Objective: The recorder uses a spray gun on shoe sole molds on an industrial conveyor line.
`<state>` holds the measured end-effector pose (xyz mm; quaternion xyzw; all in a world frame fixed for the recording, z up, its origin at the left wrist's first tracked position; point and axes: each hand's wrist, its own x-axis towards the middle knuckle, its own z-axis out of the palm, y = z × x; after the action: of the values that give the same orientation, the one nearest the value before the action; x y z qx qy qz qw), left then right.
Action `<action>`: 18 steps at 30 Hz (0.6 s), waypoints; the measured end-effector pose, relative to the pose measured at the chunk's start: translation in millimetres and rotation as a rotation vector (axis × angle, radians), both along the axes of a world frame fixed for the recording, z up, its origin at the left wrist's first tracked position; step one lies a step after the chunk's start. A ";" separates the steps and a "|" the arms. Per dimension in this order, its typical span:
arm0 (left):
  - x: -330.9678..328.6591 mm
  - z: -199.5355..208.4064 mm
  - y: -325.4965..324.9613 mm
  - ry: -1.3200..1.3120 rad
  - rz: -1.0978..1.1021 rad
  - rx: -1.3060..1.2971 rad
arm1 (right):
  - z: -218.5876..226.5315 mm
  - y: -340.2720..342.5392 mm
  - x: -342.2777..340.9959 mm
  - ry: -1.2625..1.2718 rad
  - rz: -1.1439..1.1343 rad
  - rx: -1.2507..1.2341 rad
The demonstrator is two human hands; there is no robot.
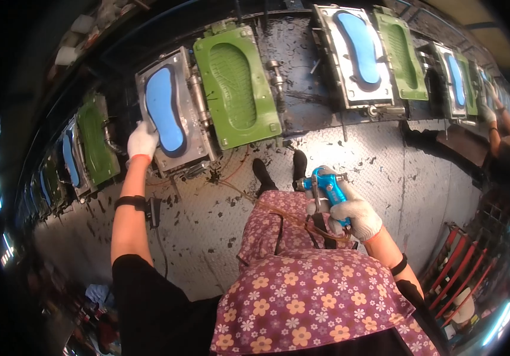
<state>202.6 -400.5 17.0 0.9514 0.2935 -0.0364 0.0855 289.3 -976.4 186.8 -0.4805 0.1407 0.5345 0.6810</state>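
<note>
My left hand (142, 141), in a white knit glove, is closed at the left edge of a silver metal mould half (191, 107). A blue insole (163, 107) lies in that mould's cavity, just beside my fingers. Hinged to its right is a green mould half (269, 113) with a foot-shaped, ribbed hollow. Over my apron, my right hand (358, 216), also gloved, wraps round the handle of a blue spray gun (331, 188). The gun's nozzle end points away from me, and a thin brown hose (284, 213) runs by it across the apron.
More open moulds with blue insoles line the bench, including a silver one (333, 59) at right and a green one (97, 139) at left. Another person's gloved hand (487, 113) works at far right. A red rack (456, 267) stands at lower right. Dark scraps litter the metal floor (207, 219).
</note>
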 end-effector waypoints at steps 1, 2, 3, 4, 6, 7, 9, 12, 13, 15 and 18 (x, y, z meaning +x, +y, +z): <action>-0.6 5.0 -2.2 -0.003 0.080 -0.138 | 0.6 -6.3 2.1 0.003 0.009 -0.029; -0.7 11.8 -6.6 -0.019 0.175 -0.247 | 0.8 -12.2 5.4 -0.003 0.007 -0.026; -2.2 19.9 -15.0 -0.019 0.303 -0.372 | 1.4 -17.7 8.3 -0.007 0.006 -0.021; -2.9 29.8 -27.5 -0.160 0.405 -0.555 | 3.2 -23.9 11.5 -0.003 -0.004 -0.026; -3.3 54.6 -68.6 -0.303 0.637 -0.877 | 6.6 -35.6 18.6 -0.005 -0.038 0.004; 2.1 64.7 -97.8 -0.302 0.704 -0.938 | 7.6 -40.6 22.0 0.019 -0.046 -0.034; 11.2 84.9 -175.0 -0.311 0.551 -1.024 | 7.7 -50.3 29.6 0.021 -0.102 0.021; 60.9 83.8 -293.7 -0.186 0.154 -1.150 | 6.4 -69.6 42.1 -0.008 -0.049 0.002; 74.1 78.0 -331.6 -0.230 0.043 -1.358 | 5.8 -76.8 46.2 -0.003 -0.004 -0.024; 120.5 45.8 -387.6 -0.212 -0.090 -1.211 | 1.0 -92.0 53.6 -0.014 0.055 0.009; 192.4 -17.7 -424.7 -0.394 -0.084 -0.650 | -4.1 -116.2 58.9 -0.078 0.121 -0.026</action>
<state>395.0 -825.3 -0.7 0.8747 0.2054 0.0525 0.4359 348.2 -1092.6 182.7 -0.5174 0.0916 0.5537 0.6460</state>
